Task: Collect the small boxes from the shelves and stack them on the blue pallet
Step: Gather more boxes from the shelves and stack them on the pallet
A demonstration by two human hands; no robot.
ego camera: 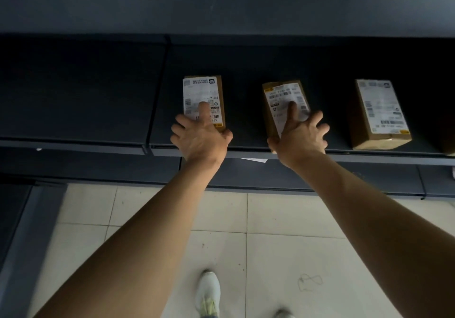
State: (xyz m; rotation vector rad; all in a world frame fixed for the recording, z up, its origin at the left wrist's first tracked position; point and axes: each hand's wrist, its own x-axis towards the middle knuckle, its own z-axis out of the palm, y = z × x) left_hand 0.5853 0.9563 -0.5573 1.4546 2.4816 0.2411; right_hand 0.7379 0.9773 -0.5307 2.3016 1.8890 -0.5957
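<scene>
Three small brown cardboard boxes with white shipping labels lie on a dark shelf [73, 96]. My left hand [200, 137] rests on the near end of the left box [204, 96], with the index finger stretched over its label and the thumb at its right side. My right hand [300, 135] lies on the near end of the middle box [283, 98], index finger on the label, fingers spread around it. The right box [379, 113] stands apart, untouched. Both boxes still sit on the shelf. No blue pallet is in view.
The shelf's front lip [73, 144] runs across the view, with a lower dark shelf [98, 167] beneath it and an upper shelf board [221, 9] above. A white paper slip [254, 160] pokes out under the lip. Below are pale floor tiles [283, 219] and my white shoe [208, 293].
</scene>
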